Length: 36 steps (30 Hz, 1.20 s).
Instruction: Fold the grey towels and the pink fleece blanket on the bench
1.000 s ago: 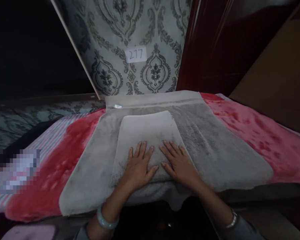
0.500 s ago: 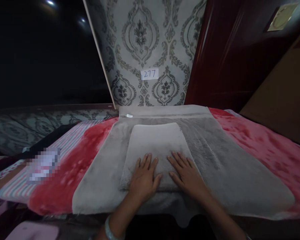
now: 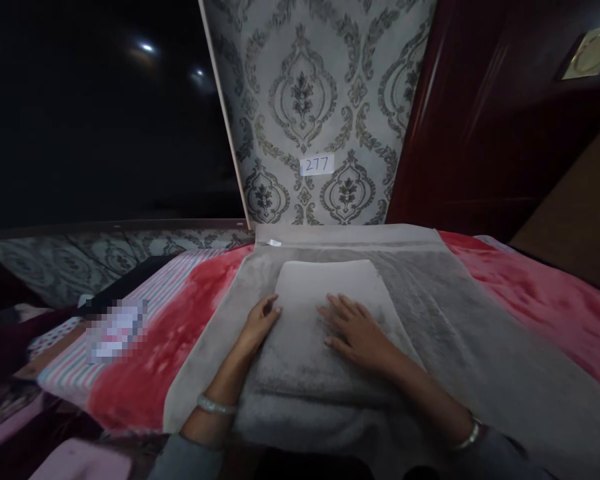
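Observation:
A folded grey plush towel lies on a larger grey towel that is spread flat. At the folded towel's left edge is my left hand, turned on its side, fingers loosely bent and thumb apart from them. My right hand lies palm down on the folded towel, right of its middle, fingers spread. Neither hand grips anything. A small white tag shows near the far edge of the larger towel.
Beneath the grey towel lies a red and pink fuzzy blanket, with striped cloth at the left. Behind are a dark screen, patterned wallpaper with a "277" label, and a dark red panel.
My left hand has slid off the folded towel's top to its left edge, and its fingers have bent. My right hand stays flat, a little farther up the towel. The view has shifted slightly.

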{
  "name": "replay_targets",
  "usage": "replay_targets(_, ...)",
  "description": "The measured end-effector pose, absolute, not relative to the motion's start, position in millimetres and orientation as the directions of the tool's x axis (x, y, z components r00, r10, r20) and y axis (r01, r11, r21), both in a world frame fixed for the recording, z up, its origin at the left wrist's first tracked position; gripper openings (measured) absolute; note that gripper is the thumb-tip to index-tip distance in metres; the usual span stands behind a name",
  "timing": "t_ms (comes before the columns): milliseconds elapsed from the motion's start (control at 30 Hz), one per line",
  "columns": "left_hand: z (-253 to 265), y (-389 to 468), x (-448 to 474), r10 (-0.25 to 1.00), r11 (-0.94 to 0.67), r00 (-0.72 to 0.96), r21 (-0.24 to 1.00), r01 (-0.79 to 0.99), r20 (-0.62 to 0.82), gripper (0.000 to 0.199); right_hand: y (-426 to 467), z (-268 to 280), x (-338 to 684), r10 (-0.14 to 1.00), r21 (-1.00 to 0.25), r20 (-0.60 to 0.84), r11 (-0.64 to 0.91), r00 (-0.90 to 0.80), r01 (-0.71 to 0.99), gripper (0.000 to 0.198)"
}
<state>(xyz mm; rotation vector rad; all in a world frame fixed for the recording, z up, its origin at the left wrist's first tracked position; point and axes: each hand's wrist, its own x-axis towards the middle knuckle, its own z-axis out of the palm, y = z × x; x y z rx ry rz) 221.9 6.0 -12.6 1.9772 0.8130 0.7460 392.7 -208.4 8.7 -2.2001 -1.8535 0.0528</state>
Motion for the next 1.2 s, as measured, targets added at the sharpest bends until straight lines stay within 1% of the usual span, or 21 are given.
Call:
replay_targets(67, -19, 3, 225, 0.777, -0.424, 0.588, 0.877, 0.226, 0.224, 0.046, -205, -2, 392, 0.981, -0.221, 0.134, -0.109, 0.141, 0.969, 0.06)
replay_targets(200, -26, -13, 224, 0.746, -0.55, 0.556, 0.811, 0.202, 0.367, 0.036, -208, -13, 391, 0.982, -0.238, 0.124, -0.112, 0.145, 0.965, 0.06)
replay_targets(267, -28, -16, 223, 0.753, -0.575, 0.528, 0.784, 0.236, 0.393, 0.034, -209, -12, 391, 0.984, -0.243, 0.107, -0.115, 0.145, 0.963, 0.061)
replay_targets(400, -29, -8, 222, 0.78, -0.517, 0.565, 0.785, 0.342, 0.268, 0.031, -209, -9, 391, 0.985, -0.245, 0.095, -0.115, 0.142, 0.963, 0.061)
replay_targets(533, -17, 14, 230, 0.783, -0.418, 0.598, 0.856, 0.305, 0.169, 0.043, -209, 0, 395, 0.993, -0.269, 0.032, -0.101, 0.114, 0.958, 0.063)
replay_targets(633, -1, 36, 252, 0.791, -0.342, 0.608, 0.874, 0.345, 0.07, 0.051, -199, 16, 397, 0.997, -0.267, -0.036, -0.082, 0.075, 0.96, 0.062)
replay_targets(700, 8, 51, 274, 0.813, -0.329, 0.58, 0.862, 0.386, 0.051, 0.05, -186, 26, 395, 0.997, -0.252, -0.011, -0.071, 0.07, 0.965, 0.058)
replay_targets(767, 13, 65, 298, 0.836, -0.343, 0.544, 0.845, 0.41, 0.076, 0.046, -171, 30, 389, 0.998, -0.243, 0.048, -0.025, 0.038, 0.97, 0.058)
replay_targets(867, 13, 76, 325, 0.862, -0.379, 0.491, 0.802, 0.461, 0.126, 0.042, -157, 22, 379, 0.996, -0.271, 0.08, 0.065, -0.045, 0.96, 0.063)
replay_targets(1000, 4, 72, 334, 0.871, -0.443, 0.456, 0.696, 0.566, 0.184, 0.044, -154, 3, 375, 0.995, -0.335, 0.081, 0.083, -0.059, 0.939, 0.064)
replay_targets(1100, 3, 64, 332, 0.854, -0.499, 0.473, 0.601, 0.624, 0.217, 0.047, -155, 0, 378, 0.994, -0.362, 0.08, 0.093, -0.069, 0.927, 0.066)
replay_targets(1200, 7, 63, 332, 0.823, -0.551, 0.528, 0.517, 0.655, 0.208, 0.045, -155, 1, 380, 0.993, -0.367, 0.103, 0.095, -0.061, 0.925, 0.067)
